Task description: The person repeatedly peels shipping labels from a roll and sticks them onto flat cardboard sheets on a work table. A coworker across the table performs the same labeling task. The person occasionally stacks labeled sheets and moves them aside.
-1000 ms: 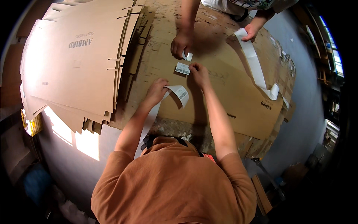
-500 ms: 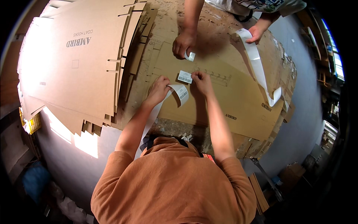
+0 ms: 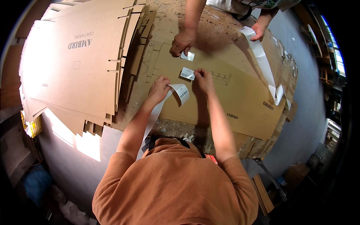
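My left hand is closed on a white strip of barcode labels, whose free end curls to the right while its tail hangs down past my forearm. Between the fingertips of my right hand is the edge of a single white barcode label, at the flat brown cardboard sheet; whether it touches the board I cannot tell. Just beyond it, a co-worker's hand has its fingers on another small label. The co-worker's other hand holds a long white label strip.
A tall stack of printed flat cartons stands on the left. Under the sheet is a worn, scuffed work surface with torn paper scraps at its near edge. A yellow crate sits on the far left.
The co-worker's label, curled before, now lies flatter under the fingers, and that hand has shifted slightly left. My right hand and its label have moved slightly away from me. My left hand stays put.
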The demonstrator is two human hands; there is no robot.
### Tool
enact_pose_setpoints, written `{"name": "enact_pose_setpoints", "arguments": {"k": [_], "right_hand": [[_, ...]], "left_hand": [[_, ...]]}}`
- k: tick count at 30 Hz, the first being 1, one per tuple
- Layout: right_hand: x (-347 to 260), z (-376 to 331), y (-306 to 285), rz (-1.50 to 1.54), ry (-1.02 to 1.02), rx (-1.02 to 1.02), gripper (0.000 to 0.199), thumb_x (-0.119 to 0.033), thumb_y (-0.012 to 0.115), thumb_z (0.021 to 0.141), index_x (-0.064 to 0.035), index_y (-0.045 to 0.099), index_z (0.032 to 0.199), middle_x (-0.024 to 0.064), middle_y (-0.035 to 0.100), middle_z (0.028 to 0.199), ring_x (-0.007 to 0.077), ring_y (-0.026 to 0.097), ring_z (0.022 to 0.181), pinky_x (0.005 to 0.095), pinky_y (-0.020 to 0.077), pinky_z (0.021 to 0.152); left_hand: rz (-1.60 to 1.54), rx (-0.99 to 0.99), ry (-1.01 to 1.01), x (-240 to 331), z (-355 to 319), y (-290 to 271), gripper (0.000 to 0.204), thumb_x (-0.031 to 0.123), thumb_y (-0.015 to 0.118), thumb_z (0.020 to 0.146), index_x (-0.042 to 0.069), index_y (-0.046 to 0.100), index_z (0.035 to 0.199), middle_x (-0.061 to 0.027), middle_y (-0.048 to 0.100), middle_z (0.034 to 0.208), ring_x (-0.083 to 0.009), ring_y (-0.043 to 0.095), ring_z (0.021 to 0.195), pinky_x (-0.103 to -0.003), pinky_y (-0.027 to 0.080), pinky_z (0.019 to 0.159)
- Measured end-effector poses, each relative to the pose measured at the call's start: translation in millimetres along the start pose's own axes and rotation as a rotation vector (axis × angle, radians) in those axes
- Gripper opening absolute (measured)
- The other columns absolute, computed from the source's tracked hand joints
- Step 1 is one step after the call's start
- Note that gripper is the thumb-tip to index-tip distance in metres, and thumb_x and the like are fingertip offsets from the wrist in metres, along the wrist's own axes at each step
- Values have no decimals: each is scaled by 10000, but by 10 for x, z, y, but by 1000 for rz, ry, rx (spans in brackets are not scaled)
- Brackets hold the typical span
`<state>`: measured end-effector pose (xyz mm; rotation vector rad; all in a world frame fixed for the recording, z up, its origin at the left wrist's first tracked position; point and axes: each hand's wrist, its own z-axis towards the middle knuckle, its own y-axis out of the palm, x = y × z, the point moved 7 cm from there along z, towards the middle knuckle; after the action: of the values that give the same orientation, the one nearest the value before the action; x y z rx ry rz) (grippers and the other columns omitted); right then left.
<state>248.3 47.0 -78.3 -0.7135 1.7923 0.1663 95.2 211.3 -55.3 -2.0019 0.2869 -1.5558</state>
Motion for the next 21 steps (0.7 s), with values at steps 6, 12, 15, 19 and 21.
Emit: {"name": "enact_pose_setpoints", "arguments": {"k": [6,12,15,19,21], "right_hand": [[-166,291,52,-181,-75,37,176,-147,582,842,26,615,860,111,615,706,161,557,652,306,451,634],[-126,451,140,-253,-82,33,195,-166,573,837,20,621,870,154,630,731,231,599,670,341,461,653],[-136,480,155,-299,-75,37,186,-157,573,828,17,627,865,160,634,733,246,610,679,351,466,654],[-168,477,150,-318,-84,50,173,-143,576,812,14,633,853,165,636,734,255,616,686,361,469,653],[-187,473,154,-335,-73,61,171,-141,576,807,15,633,849,167,635,732,257,616,686,362,469,655]], "left_hand": [[-27,-17,-27,-15,-3,15,115,71,616,784,-4,606,872,-109,561,982,-284,550,937,-344,450,777],[-33,-9,-2,-7,-2,4,113,74,609,788,-7,604,867,-110,561,972,-285,550,929,-348,448,770],[-26,-12,-2,-9,1,2,112,75,610,787,-8,604,862,-113,564,969,-286,550,929,-351,447,773],[-19,-12,3,10,5,-12,111,76,613,786,-7,607,859,-117,569,969,-293,550,933,-357,448,780],[-15,-11,11,3,5,-9,112,77,615,785,-7,609,859,-117,570,973,-295,549,936,-359,448,783]]}}
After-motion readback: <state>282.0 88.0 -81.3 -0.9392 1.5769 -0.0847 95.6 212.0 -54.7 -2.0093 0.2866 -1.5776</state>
